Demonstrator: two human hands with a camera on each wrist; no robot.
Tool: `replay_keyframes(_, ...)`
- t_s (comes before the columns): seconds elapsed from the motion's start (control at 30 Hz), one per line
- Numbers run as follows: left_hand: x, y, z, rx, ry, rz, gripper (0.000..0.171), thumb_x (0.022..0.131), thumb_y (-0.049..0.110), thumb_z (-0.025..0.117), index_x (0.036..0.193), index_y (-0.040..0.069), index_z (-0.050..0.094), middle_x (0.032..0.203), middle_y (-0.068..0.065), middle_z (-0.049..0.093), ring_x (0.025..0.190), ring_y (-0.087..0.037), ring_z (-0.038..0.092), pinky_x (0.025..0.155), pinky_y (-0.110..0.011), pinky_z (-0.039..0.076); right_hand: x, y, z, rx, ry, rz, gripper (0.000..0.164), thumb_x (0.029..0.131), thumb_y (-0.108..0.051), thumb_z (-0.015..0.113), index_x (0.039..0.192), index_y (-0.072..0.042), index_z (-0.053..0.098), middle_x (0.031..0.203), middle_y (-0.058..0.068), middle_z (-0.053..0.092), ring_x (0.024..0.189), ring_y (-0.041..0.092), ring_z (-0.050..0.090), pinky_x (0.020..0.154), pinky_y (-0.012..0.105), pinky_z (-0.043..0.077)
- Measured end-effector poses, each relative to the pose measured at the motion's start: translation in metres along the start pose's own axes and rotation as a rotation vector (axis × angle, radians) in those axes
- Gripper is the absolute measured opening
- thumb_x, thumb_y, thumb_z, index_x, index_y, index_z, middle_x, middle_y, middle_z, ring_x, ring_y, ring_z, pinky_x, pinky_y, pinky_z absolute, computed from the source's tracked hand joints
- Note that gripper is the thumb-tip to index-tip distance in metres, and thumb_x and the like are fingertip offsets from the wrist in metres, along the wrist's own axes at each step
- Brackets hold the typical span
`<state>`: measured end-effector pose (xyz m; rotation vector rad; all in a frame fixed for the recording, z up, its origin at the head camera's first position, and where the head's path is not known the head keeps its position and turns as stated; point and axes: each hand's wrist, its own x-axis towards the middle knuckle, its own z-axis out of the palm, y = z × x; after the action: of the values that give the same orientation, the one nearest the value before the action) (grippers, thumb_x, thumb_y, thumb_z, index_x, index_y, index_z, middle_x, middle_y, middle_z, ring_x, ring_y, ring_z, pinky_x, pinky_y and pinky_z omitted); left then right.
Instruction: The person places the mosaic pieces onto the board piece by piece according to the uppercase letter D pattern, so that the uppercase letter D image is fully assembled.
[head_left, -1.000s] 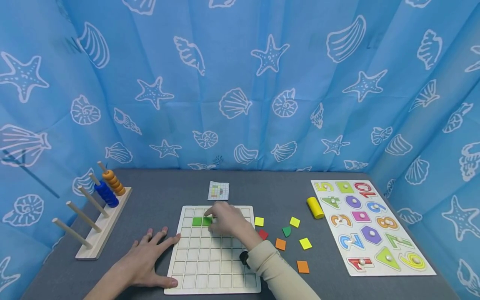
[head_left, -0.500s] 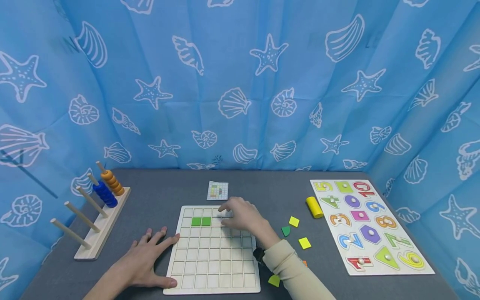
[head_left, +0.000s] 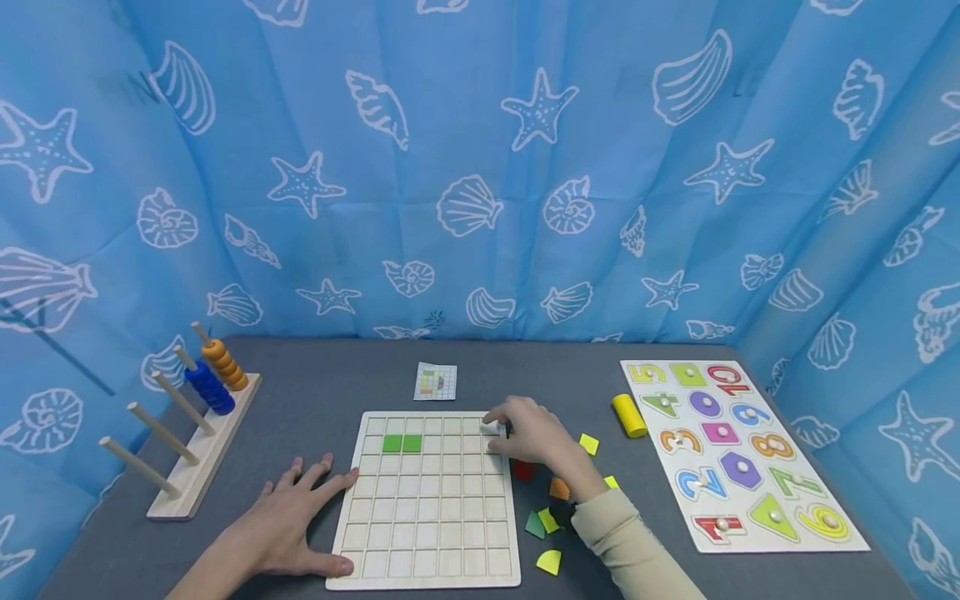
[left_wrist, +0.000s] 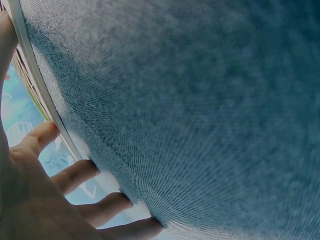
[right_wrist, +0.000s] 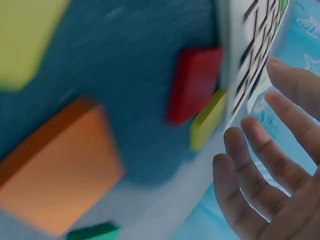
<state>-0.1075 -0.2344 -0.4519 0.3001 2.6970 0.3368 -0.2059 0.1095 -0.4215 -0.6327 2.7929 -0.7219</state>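
A square wooden grid board (head_left: 418, 533) lies on the table, with two green square tiles (head_left: 392, 443) side by side in its upper left cells. My left hand (head_left: 288, 527) is spread at the board's left edge, thumb and index finger touching the rim. Over the upper right corner of the board hovers my right hand (head_left: 534, 432). Its fingers (right_wrist: 270, 160) are loosely extended in the right wrist view, with nothing between them. Beside the board's right edge, below that hand, are a red tile (right_wrist: 195, 85) and a yellow tile (right_wrist: 207, 120).
More tiles lie right of the board: an orange tile (right_wrist: 65, 170), a rounded yellow tile (head_left: 549, 562), a green tile (head_left: 536, 525). A pattern card (head_left: 435, 381) is behind it. Rightward are a yellow cylinder (head_left: 630, 415) and a number puzzle (head_left: 750, 517); leftward, a bead peg stand (head_left: 240, 417).
My right hand has moved right, from beside the green tiles to the board's upper right corner. Tiles near the lower right have come into view from behind the arm. My left hand stays put.
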Motion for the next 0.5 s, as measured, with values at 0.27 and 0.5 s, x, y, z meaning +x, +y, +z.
replay_keyframes(0.27,-0.001,0.0,0.0,-0.002,0.004,0.007,0.118,0.061,0.087,0.074,0.158,0.027,0.04,0.161,-0.028,0.035,0.137,-0.075,0.026,0.093,-0.091,0.028,-0.011,0.023,-0.003,-0.018,0.011,0.052,0.03,0.082,-0.015,0.086,0.111,-0.011,0.079,0.101,0.008,0.069,0.086,0.017,0.057,0.072,0.036,0.051)
replay_keyframes(0.5,-0.001,0.0,0.0,-0.007,0.008,0.008,0.118,0.061,0.086,0.074,0.157,0.027,0.041,0.161,-0.028,0.036,0.137,-0.075,0.026,0.093,-0.091,0.028,-0.014,0.03,-0.005,-0.02,0.0,0.11,0.027,0.081,-0.016,0.087,0.106,-0.012,0.081,0.098,0.005,0.068,0.083,0.016,0.055,0.07,0.034,0.05)
